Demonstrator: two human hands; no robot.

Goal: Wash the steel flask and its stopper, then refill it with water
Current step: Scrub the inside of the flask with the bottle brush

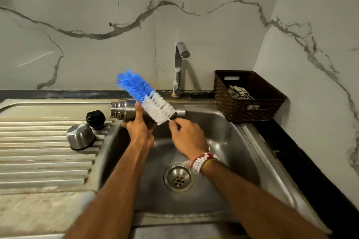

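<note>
Left grip [138,132] curls round the flask [121,109], hiding its middle; right grip [187,138] pinches the brush [155,105] by its barely visible wire.

Sink basin [229,161] free; tap [178,68] behind, basket [242,106] right, cup [80,136] and stopper [95,119] left.

steel flask [124,109] sideways, black stopper [95,118] on drainboard [38,161]

Left hand [140,129]: bare forearm stretched forward, fingers curled round the flask [124,109] from beneath, thumb up its side. Right hand [187,138]: back turned upward, fingertips pinching the brush [155,105] by its stem; beaded bands [202,162] at wrist.
</note>
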